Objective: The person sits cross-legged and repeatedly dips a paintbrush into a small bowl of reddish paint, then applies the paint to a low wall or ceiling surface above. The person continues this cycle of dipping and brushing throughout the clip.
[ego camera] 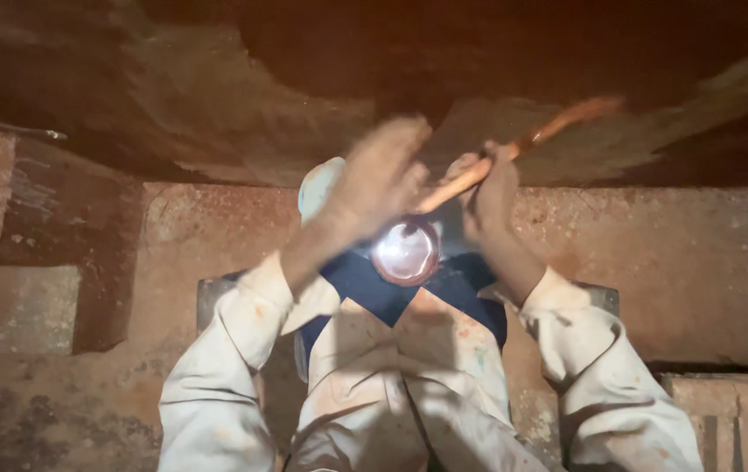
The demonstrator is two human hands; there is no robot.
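Sleeves (pixel 216 385) come first, pale and paint-flecked, rising from the bottom edge on both sides of a stained apron or overall front (pixel 391 385) with dark blue cloth beneath it. Between the forearms a small round lamp (pixel 405 252) glares white, so the spot around it is washed out.

Past that, the left hand (pixel 380 179) is raised with fingers spread wide and flat, gripping nothing; it is blurred, and whether the palm touches the surface above cannot be told. The right hand (pixel 487 188) is closed around the lower part of a thin orange-brown stick (pixel 522 144), likely a tool handle, which slants up and to the right. Its far tip is smeared, so the kind of tool stays unclear. A pale rounded thing (pixel 317 185) peeks out behind the left wrist.

Farthest off are rough reddish blocks (pixel 697 262) and a dark, flaking ceiling (pixel 243 105).

Judging by the cracked patches overhead, loosened material could drop toward the lamp and the face. The blur suggests fast motion, and the free hand sits near the stick, so a slipped stroke might strike its fingers.
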